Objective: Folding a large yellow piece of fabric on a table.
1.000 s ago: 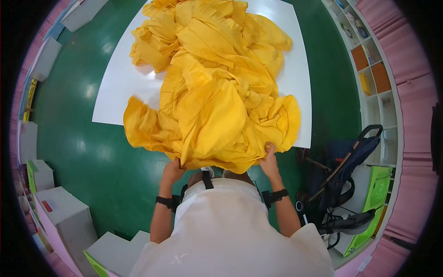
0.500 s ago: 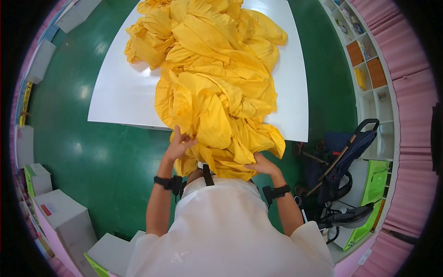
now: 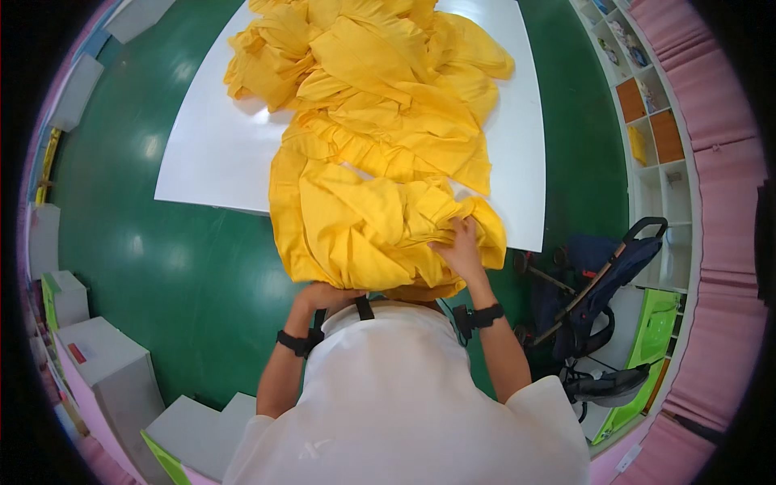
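Right now my right hand point(image 3: 462, 252) is clamped on a fold of the yellow cloth point(image 3: 380, 162), which spills off the white table point(image 3: 210, 153) at frame centre; my left hand point(image 3: 323, 295) supports it underneath, grip hidden. Soft, bulky, floppy: best gathered by bunched folds

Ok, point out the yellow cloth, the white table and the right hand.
yellow cloth point(image 3: 380, 153): head view, middle of the pile.
white table point(image 3: 214, 162): head view, bare left part.
right hand point(image 3: 461, 250): head view, back of hand.
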The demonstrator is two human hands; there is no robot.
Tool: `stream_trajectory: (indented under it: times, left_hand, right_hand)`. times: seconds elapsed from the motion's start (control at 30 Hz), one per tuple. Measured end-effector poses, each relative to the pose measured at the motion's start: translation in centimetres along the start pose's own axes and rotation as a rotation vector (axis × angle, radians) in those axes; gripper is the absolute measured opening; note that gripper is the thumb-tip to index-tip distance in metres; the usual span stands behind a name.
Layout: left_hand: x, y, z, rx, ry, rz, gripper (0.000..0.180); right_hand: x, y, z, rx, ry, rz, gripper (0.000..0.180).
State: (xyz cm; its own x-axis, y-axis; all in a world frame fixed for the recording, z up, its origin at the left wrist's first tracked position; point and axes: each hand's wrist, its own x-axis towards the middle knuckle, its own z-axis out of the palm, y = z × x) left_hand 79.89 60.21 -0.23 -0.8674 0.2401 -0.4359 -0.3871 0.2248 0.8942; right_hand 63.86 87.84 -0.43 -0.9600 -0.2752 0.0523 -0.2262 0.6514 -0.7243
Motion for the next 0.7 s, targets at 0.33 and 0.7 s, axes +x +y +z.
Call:
stream_trajectory:
  times: [0.33, 0.7]
  left_hand:
    - [-5.0, -3.5, -2.9, -0.331, 0.548, -0.060, 0.048]
    - [-16.4, -2.6, -7.0, -0.997, 0.956, 0.448, 0.055]
  right_hand:
    - [1.3, -4.6, 0.8, 0.256, -0.731, 0.110, 0.048]
    - [4.9, -4.8, 1.0, 0.169, -0.668, -0.071, 0.030]
